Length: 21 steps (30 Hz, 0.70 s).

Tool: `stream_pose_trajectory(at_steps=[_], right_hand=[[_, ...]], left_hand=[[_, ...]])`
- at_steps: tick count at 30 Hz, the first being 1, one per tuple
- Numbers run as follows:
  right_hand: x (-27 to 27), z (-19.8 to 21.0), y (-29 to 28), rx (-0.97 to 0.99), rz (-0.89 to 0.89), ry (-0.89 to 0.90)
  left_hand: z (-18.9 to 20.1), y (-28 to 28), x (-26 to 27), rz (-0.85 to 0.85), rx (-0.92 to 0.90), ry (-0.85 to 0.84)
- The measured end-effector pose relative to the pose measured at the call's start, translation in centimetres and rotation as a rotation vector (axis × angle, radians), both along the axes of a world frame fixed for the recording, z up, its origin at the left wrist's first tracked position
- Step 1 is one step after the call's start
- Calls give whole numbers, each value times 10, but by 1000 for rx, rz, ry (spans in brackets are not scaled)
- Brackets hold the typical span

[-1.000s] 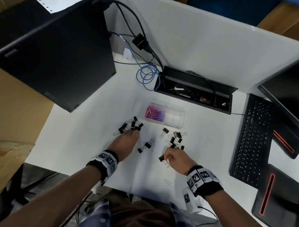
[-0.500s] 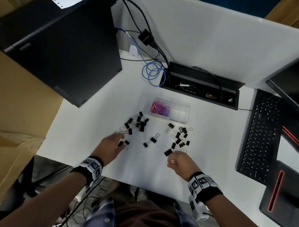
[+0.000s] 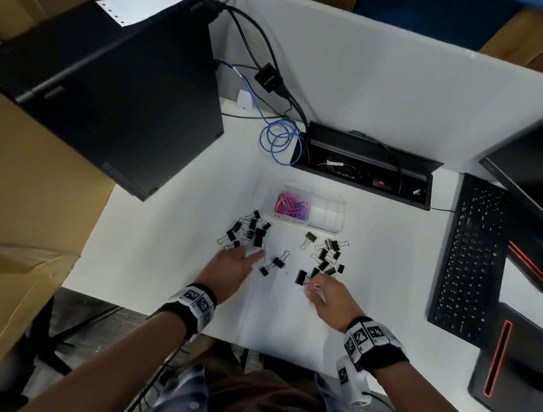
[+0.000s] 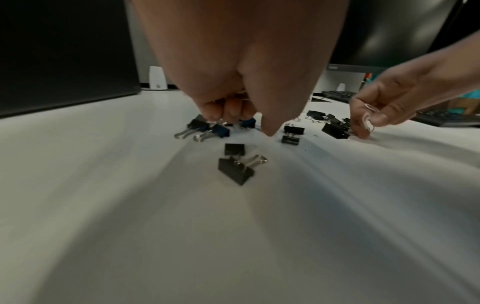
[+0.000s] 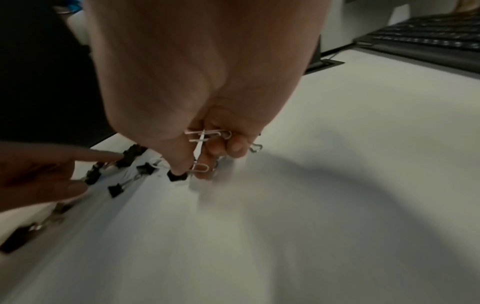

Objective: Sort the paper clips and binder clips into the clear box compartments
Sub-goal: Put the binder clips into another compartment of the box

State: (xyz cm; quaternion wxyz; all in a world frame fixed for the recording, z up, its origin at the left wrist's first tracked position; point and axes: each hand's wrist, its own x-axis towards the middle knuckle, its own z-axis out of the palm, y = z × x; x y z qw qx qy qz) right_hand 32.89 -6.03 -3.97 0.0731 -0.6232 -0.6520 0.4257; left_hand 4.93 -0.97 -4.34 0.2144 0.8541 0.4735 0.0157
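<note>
The clear box (image 3: 327, 216) stands mid-table with pink and purple paper clips (image 3: 290, 205) in its left compartment. Black binder clips lie in a left cluster (image 3: 250, 230), a middle pair (image 3: 275, 263) and a right cluster (image 3: 328, 258). My left hand (image 3: 246, 256) reaches to the left cluster, index and thumb stretched out and the other fingers (image 4: 226, 109) curled under the palm. Two binder clips (image 4: 237, 164) lie under that palm. My right hand (image 3: 315, 288) pinches several silver paper clips (image 5: 207, 133) beside a binder clip (image 3: 300, 277).
A black computer case (image 3: 113, 99) stands at the left and a keyboard (image 3: 470, 264) at the right. An open cable tray (image 3: 368, 169) and a blue cable coil (image 3: 279, 140) lie behind the box. The table's front edge (image 3: 166, 316) runs just behind my wrists.
My left hand drew back toward me, then went forward again to the left cluster, covering two binder clips. My right hand stayed by the right cluster, and silver paper clips now show between its fingers.
</note>
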Motion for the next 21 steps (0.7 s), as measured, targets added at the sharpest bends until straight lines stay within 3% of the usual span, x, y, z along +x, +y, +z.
stream_pose_trajectory(at_steps=[8, 13, 18, 21], right_hand=[[11, -2, 16, -102, -285, 116], [21, 3, 26, -144, -618, 194], [33, 6, 31, -117, -788, 174], [35, 10, 33, -108, -764, 154]], left_hand=[[1, 27, 25, -17, 45, 115], [-17, 29, 20, 14, 14, 18], [2, 33, 18, 416, -227, -378], [11, 36, 4, 607, -296, -468]])
